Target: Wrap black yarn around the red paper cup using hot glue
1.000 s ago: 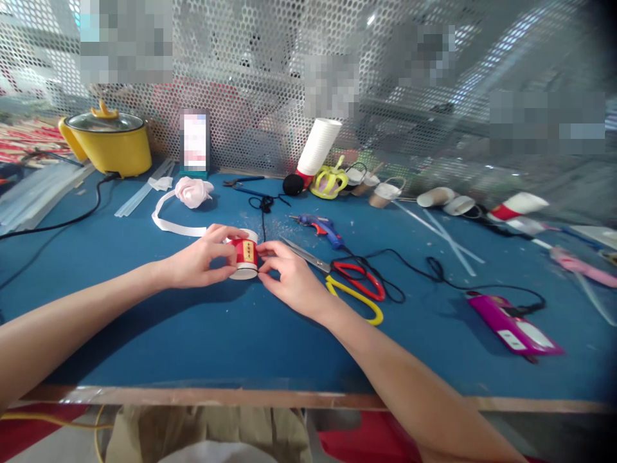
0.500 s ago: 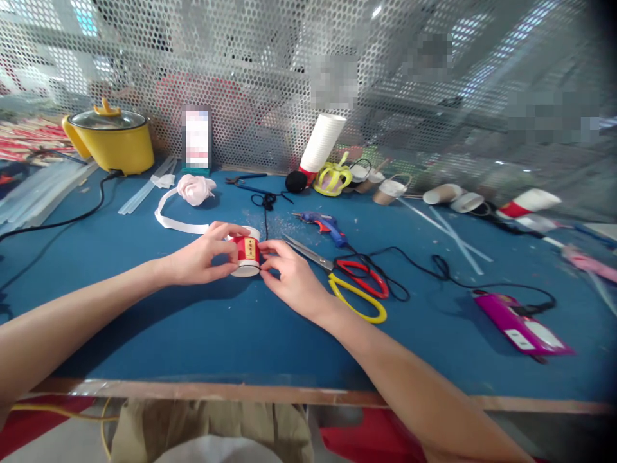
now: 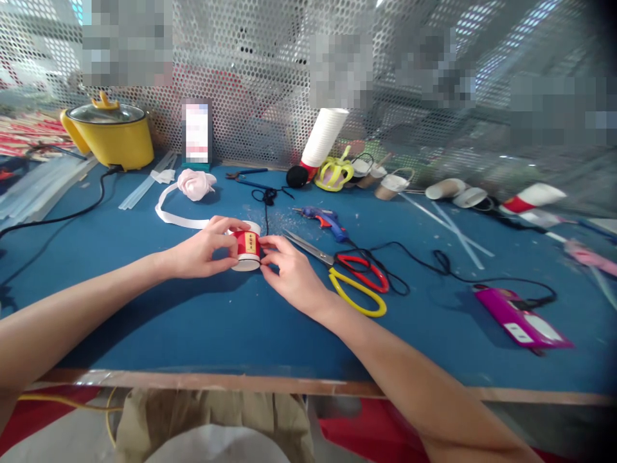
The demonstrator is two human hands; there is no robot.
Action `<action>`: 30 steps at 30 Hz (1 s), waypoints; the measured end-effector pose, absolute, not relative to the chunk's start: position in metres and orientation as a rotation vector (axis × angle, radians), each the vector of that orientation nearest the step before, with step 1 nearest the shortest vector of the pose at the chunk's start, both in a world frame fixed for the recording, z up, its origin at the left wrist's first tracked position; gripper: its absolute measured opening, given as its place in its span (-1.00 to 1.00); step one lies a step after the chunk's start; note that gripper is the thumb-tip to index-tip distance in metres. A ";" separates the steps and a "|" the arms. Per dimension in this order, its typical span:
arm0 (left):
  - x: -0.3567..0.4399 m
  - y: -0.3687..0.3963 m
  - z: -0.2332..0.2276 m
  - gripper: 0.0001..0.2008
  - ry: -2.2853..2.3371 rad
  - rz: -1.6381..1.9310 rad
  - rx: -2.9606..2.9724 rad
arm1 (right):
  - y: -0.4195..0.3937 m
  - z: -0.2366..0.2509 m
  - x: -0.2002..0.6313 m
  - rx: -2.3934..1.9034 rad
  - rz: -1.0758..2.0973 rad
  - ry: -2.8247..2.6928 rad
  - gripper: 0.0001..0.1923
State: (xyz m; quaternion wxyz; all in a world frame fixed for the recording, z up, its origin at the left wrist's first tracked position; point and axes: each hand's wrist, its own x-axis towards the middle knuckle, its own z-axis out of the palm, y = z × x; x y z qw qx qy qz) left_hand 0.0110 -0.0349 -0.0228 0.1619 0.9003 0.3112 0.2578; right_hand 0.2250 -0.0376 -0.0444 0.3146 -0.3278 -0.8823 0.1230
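Between my hands is a small paper cup (image 3: 247,244) with a red band, a gold label and white ends. A thin black line of cord circles its lower end. My left hand (image 3: 205,249) is closed on the cup's left side, fingers over the top and thumb low. At the cup's right edge, my right hand (image 3: 288,273) pinches the black cord (image 3: 267,215) against it; the fingertips partly hide the grip. That cord runs back to a small tangle. Scissors (image 3: 332,260) with red and yellow handles lie beside my right hand.
A blue glue gun (image 3: 324,220) lies behind the scissors, its cable leading to a purple packet (image 3: 523,318). White ribbon (image 3: 180,222) and a pale fabric flower (image 3: 195,184) lie back left, near a phone (image 3: 196,134) and yellow pot (image 3: 116,138). Stacked paper cups (image 3: 324,138) lean behind.
The whole view has shifted slightly, so things sit a little higher in the picture. Both hands keep nearly the same hold on the cup and cord.
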 end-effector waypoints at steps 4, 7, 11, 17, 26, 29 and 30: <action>0.011 -0.034 -0.023 -0.91 0.896 0.730 2.565 | -0.038 -0.044 0.224 -0.857 0.317 -2.331 -0.84; 0.011 -0.034 -0.023 -0.92 0.898 0.739 2.537 | -0.038 -0.045 0.224 -0.858 0.298 -2.333 -0.85; 0.012 -0.034 -0.024 -0.96 0.924 0.765 2.499 | -0.039 -0.045 0.224 -0.871 0.277 -2.323 -0.88; 0.013 -0.034 -0.028 -0.93 0.947 0.811 2.494 | -0.039 -0.050 0.220 -0.915 0.262 -2.253 -0.85; 0.017 -0.024 -0.031 -0.70 1.001 1.251 1.843 | -0.019 -0.043 0.233 -0.914 0.135 -2.175 -0.86; 0.023 -0.019 -0.018 -0.65 1.037 1.202 1.510 | -0.016 -0.030 0.238 -0.827 0.105 -2.204 -0.84; 0.025 -0.018 -0.012 -0.61 1.050 1.117 1.428 | -0.016 -0.025 0.238 -0.799 0.079 -2.215 -0.83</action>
